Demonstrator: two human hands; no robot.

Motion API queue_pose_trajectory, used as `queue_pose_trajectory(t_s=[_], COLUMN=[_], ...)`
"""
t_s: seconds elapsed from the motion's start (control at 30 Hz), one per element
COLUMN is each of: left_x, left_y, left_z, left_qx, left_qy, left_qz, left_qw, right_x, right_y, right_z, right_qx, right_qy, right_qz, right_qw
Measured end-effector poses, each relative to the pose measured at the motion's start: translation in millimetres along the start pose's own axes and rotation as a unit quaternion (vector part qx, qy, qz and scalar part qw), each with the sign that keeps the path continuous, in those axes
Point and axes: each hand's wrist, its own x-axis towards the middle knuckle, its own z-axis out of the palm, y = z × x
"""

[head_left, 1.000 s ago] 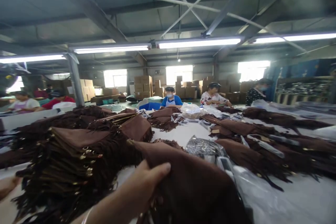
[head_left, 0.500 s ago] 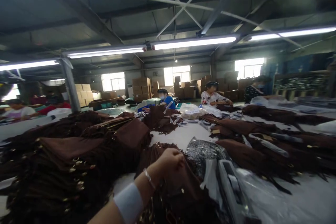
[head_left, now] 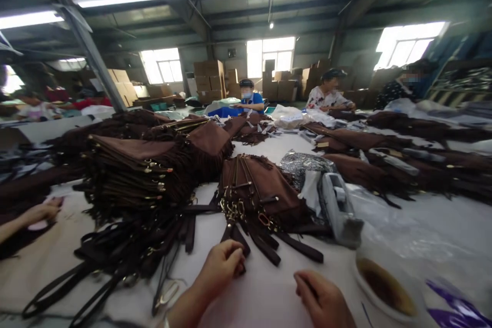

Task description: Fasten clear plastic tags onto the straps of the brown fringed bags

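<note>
My left hand [head_left: 221,269] is closed at the near end of a brown fringed bag [head_left: 259,184]. Its fingers pinch around a dark bag strap [head_left: 241,243], partly hidden behind them. The bag lies flat, with gold clasps [head_left: 232,209] and several dark straps hanging toward me. My right hand [head_left: 325,297] is low over the white table, apart from the bag. Its fingers are curled in, and whatever they may hold is hidden. A tall stack of similar brown bags [head_left: 130,169] stands to the left, with long straps spilling forward.
A grey tape dispenser [head_left: 340,205] and clear plastic sheeting [head_left: 415,246] lie to the right. Nearer stands a bowl of brown liquid [head_left: 384,287]. More brown bags [head_left: 357,169] fill the right side. Another person's hand [head_left: 46,211] reaches in from the left. Several co-workers sit across the table.
The view has tilted down. My left hand has come back from over the brown bag to its strap end, toward me. My right hand has come into view.
</note>
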Motion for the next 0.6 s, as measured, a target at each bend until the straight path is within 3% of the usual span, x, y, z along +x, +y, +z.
queue_pose_trajectory(t_s=[0.07,0.2,0.37,0.5,0.6], left_x=[-11,-23,-29,-32,-33], left_y=[-4,-9,-14,-21,-23], left_z=[1.7,1.6,0.2,3.4,2.6], left_qx=[0.066,0.157,0.169,0.212,0.226], left_qy=[0.004,0.011,-0.001,0.005,0.000], left_qz=[0.051,0.158,0.186,0.235,0.258], left_qw=[0.997,0.975,0.968,0.949,0.939], right_x=[16,47,97,148,168], right_y=[-8,-26,-44,-59,-65], right_z=[-1,3,16,27,33], right_qx=[-0.051,-0.132,-0.189,-0.282,-0.318], right_qy=[-0.026,0.005,0.031,0.006,-0.016], right_qz=[-0.011,-0.049,-0.140,-0.145,-0.129], right_qw=[0.998,0.990,0.971,0.948,0.939])
